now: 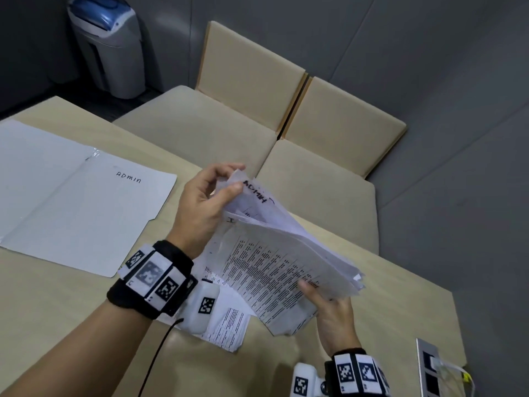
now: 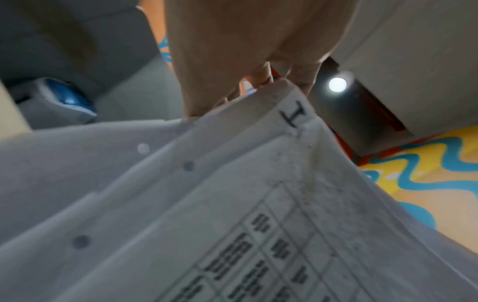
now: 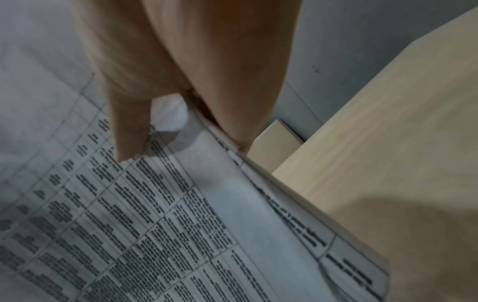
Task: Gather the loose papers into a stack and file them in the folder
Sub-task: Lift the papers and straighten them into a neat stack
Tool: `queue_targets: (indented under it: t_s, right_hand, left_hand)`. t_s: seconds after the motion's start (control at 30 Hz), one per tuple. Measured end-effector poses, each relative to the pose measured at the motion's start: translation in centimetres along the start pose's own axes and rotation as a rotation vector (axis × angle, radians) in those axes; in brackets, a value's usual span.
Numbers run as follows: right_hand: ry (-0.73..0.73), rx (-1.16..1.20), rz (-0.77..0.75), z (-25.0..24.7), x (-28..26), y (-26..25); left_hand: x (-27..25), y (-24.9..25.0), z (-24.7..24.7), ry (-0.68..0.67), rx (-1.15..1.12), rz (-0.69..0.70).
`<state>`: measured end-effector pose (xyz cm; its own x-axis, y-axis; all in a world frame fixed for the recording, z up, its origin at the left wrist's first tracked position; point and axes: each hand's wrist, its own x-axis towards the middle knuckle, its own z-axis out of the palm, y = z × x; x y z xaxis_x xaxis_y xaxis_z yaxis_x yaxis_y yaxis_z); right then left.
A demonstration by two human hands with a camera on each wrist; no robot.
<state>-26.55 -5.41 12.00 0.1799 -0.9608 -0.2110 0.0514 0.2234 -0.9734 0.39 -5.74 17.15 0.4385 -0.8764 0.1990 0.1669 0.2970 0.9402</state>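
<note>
One folder lies open and flat at the left of the head view, marked ADMIN, on the table, well apart from the paper bundle. At centre the left hand pinches the upper corner of the bundle of papers, thumb and fingers curled on a few lifted sheets, so the top leaves fan away from the rest; the left wrist view shows that corner (marked with a hand-drawn "I") just under the fingertips. Lower right, the right hand grips the bundle's near edge, thumb on the printed face and fingers beneath, and the right wrist view confirms the thumb pressing on the table of text. The bundle is held tilted in the air over the table. The likely trouble, in my judgement: the edges are ragged and unsquared, and with only two corner grips the middle sheets could slide out or the pinched leaves crease or tear if pulled apart too briskly. At least two loose sheets lie on the table under the left wrist and could be left behind. Counted: one folder, one held bundle (its sheets too many to count), two hands, two chairs beyond the table, one bin at upper left.
</note>
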Motion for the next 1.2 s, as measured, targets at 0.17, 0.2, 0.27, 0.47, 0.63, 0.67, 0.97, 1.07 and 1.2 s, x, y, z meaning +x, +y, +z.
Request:
queue_targets:
  t_s: [0.17, 0.2, 0.27, 0.47, 0.63, 0.67, 0.97, 1.07, 1.2]
  right_hand:
    - [0.043, 0.05, 0.063, 0.1, 0.0, 0.6]
    - [0.055, 0.055, 0.073, 0.3, 0.1, 0.7]
    - [0.088, 0.101, 0.105, 0.7, 0.1, 0.7]
    - [0.186, 0.167, 0.028, -0.8, 0.0, -2.4]
    - [0.201, 0.124, -0.14, -2.6, -0.4, -5.8]
    - [0.182, 0.125, -0.166, -2.6, -0.4, -6.3]
    - [0.211, 0.06, -0.237, -1.8, -0.9, -6.4]
    - [0.167, 0.035, -0.212, -1.8, -0.9, -5.6]
    - [0.079, 0.089, -0.218, -1.5, -0.6, -5.3]
  left_hand:
    - [-0.5, -3.0, -3.1, -0.128, -0.084, -0.203]
    - [-0.9, -3.3, -3.2, -0.19, -0.06, -0.274]
    - [-1.8, -3.2, -2.8, -0.284, -0.015, -0.349]
    - [-3.5, -1.8, -2.6, -0.293, 0.084, -0.256]
    - [-3.6, -1.4, -2.6, -0.29, 0.367, -0.12]
    - [-3.6, -1.5, -2.3, -0.283, 0.396, -0.133]
    - [-3.6, -4.8, -2.7, -0.268, 0.781, -0.162]
    - [-3.8, -4.0, -2.5, -0.181, 0.826, -0.076]
    - [-3.8, -2.6, -0.9, -0.221, 0.536, -0.117]
